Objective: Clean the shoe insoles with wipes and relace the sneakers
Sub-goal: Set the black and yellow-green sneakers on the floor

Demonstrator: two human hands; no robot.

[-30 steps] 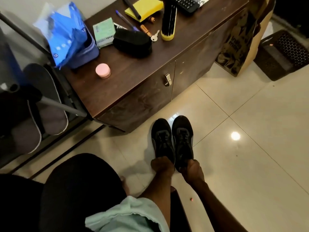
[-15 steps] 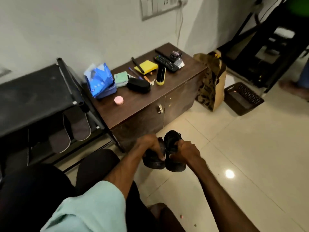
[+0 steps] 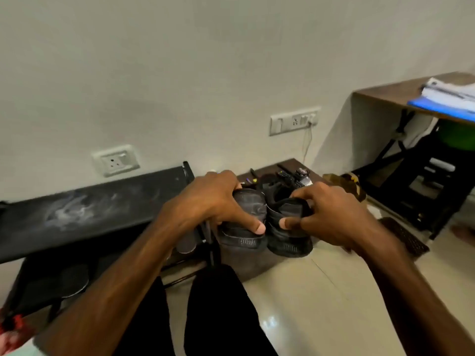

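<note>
1. Left hand (image 3: 216, 201) grips the left black fabric sneaker (image 3: 244, 209) at its heel; fingers (image 3: 226, 179) curl over the top of the collar, thumb pressed flat on the back of the heel
2. Right hand (image 3: 331, 214) grips the right black fabric sneaker (image 3: 288, 240) the same way; fingers (image 3: 305, 195) curled round the collar edge, thumb on the heel
3. Both sneakers are held up in the air side by side, heels toward the camera, touching each other, between the two hands and in front of the dark brown wooden bench (image 3: 244, 265)
4. Cannot tell whether laces or insoles are in the sneakers, openings are hidden by the fingers
5. Bench top behind the sneakers carries a black remote control (image 3: 285, 176) and other small items too blurred to name
6. Black metal shoe rack (image 3: 90, 209) stands just left of the bench, dusty white smears on its top; grey soles (image 3: 185, 240) hang under it
7. Brown printed paper bag (image 3: 344, 181) sits right of the bench, dark mesh basket (image 3: 403, 235) on the floor near it
8. Two white wall sockets (image 3: 115, 160) on the pale wall, the one further right with a thin cable hanging down
9. Brown wooden desk (image 3: 401, 92) at upper right holds a stack of white and blue papers (image 3: 449, 96)
10. Person's legs in black trousers (image 3: 218, 317) at bottom centre, over glossy cream floor tiles (image 3: 321, 304)
</note>
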